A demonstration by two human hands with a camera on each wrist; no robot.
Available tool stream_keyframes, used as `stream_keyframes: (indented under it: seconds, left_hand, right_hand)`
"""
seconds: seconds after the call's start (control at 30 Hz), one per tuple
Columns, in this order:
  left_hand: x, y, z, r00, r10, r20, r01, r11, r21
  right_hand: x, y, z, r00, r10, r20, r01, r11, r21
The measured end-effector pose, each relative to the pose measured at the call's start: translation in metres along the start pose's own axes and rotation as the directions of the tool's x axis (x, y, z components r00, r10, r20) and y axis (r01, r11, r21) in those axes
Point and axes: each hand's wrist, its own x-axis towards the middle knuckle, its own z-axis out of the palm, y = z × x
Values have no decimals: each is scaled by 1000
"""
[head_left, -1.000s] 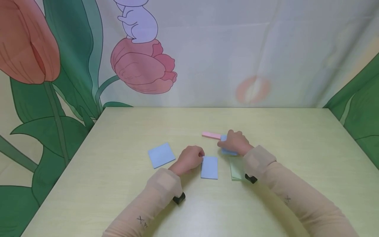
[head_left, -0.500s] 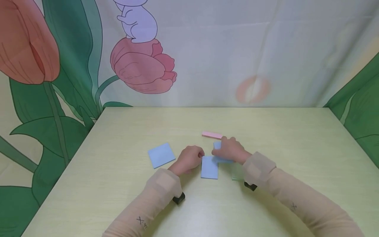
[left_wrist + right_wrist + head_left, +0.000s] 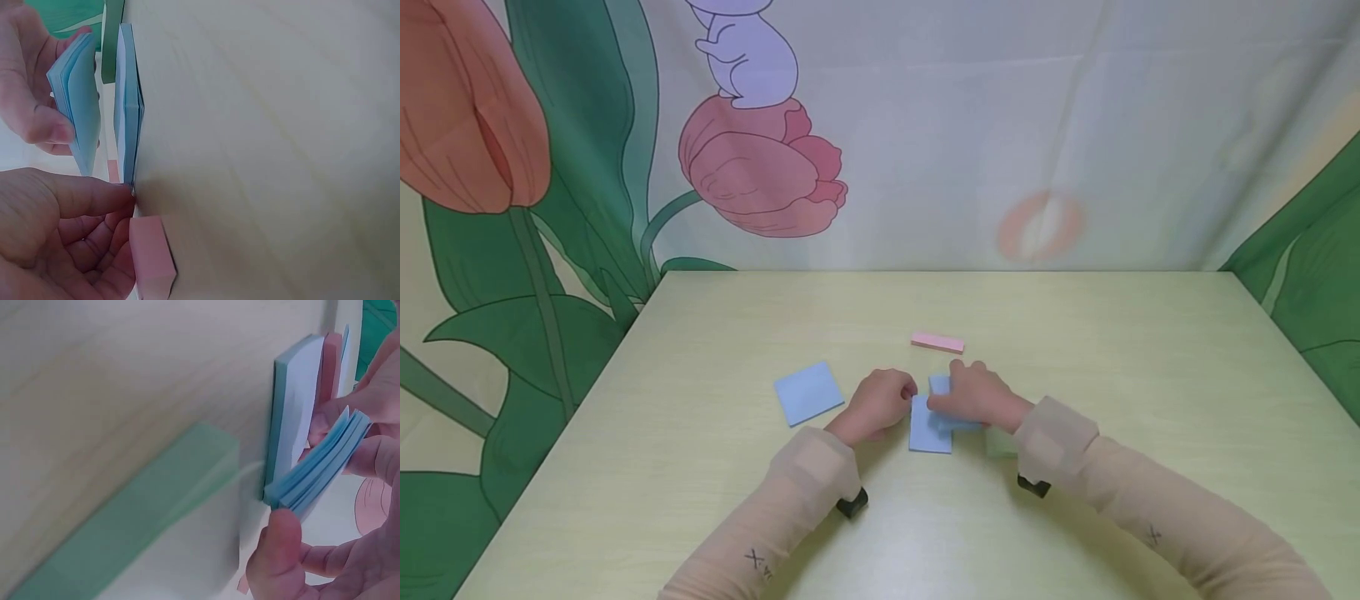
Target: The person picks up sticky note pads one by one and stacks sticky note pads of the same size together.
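Note:
In the head view, my right hand (image 3: 973,393) grips a pad of blue sticky notes (image 3: 322,462) between thumb and fingers, its page edges slightly fanned. That pad is held over the right part of a second blue sticky note pad (image 3: 927,433) lying on the table. My left hand (image 3: 876,404) has its thumb and forefinger pinched at the near-left corner of this lower pad (image 3: 127,106). Beside the left fingers in the left wrist view lies a pink sticky note pad (image 3: 151,256), mostly hidden under the hand in the head view.
A square blue sticky note pad (image 3: 808,393) lies left of the left hand. A narrow pink pad (image 3: 937,342) lies farther back. A green pad (image 3: 1000,443) sits partly under the right wrist. Behind the table (image 3: 1120,333) hangs a flower-printed cloth (image 3: 925,150).
My right hand has brought its blue pad left and nearer, from beside the pink strip to over the lower blue pad. The left hand has stayed in place.

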Motion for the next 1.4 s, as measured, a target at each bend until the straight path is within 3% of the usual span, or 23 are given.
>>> stream_keyframes:
  seconds: [0.73, 1.4]
  left_hand:
    - [0, -1, 0, 999, 36, -11, -36, 999, 39]
    - [0, -3, 1, 999, 40, -24, -39, 999, 30]
  right_hand:
    - [-2, -7, 17, 998, -60, 9, 60, 997, -43]
    - [-1, -11, 28, 995, -63, -83, 59, 997, -50]
